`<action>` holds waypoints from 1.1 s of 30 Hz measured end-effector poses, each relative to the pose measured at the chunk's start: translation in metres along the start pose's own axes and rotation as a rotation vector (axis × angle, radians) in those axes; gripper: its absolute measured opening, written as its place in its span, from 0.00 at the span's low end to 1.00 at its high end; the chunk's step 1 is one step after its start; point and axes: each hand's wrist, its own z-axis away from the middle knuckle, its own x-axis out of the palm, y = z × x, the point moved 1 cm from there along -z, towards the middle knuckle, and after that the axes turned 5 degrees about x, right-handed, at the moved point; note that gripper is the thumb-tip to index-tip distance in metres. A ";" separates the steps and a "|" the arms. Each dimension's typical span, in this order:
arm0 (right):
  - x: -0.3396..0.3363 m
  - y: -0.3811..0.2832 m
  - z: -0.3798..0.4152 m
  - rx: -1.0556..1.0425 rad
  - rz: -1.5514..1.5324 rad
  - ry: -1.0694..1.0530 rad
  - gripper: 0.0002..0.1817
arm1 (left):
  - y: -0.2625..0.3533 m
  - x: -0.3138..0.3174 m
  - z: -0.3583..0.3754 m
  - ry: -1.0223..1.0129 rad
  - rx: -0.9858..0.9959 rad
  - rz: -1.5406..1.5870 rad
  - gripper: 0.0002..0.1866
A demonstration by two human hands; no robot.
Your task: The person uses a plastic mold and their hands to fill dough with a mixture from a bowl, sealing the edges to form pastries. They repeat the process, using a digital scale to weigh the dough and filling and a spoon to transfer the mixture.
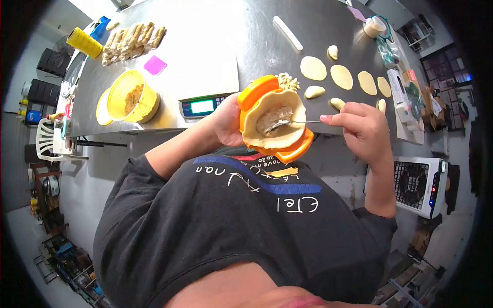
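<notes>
My left hand (pixel 229 121) grips an orange dumpling press (pixel 258 90) from its left side, held up over the table's near edge. Across the opened press lies a round of pale dough (pixel 251 132), its middle sunk in and its rim uneven. A whitish, moist filling (pixel 275 117) sits in that hollow. Between the thumb and fingers of my right hand (pixel 362 132) is the handle of a metal spoon (pixel 307 122). The spoon's bowl rests in the filling. Pale crumbled dough bits (pixel 288 81) lie on the table just beyond the press.
Flat dough rounds (pixel 341 77) and dough lumps (pixel 315 92) lie at right on the steel table (pixel 205 31), below a white rolling pin (pixel 287 33). At left stand a digital scale (pixel 201 107), a yellow tub (pixel 149 105) with brownish contents, and several wrapped rolls (pixel 133 43).
</notes>
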 end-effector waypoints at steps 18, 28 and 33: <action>-0.010 0.010 0.002 0.008 0.022 0.071 0.21 | -0.003 0.002 -0.006 0.012 0.003 -0.011 0.27; -0.007 0.013 0.003 0.005 -0.002 0.077 0.20 | -0.003 0.003 -0.008 -0.051 -0.030 0.028 0.26; -0.009 0.014 0.003 -0.038 0.001 0.080 0.20 | 0.000 0.002 -0.008 0.054 -0.069 -0.002 0.27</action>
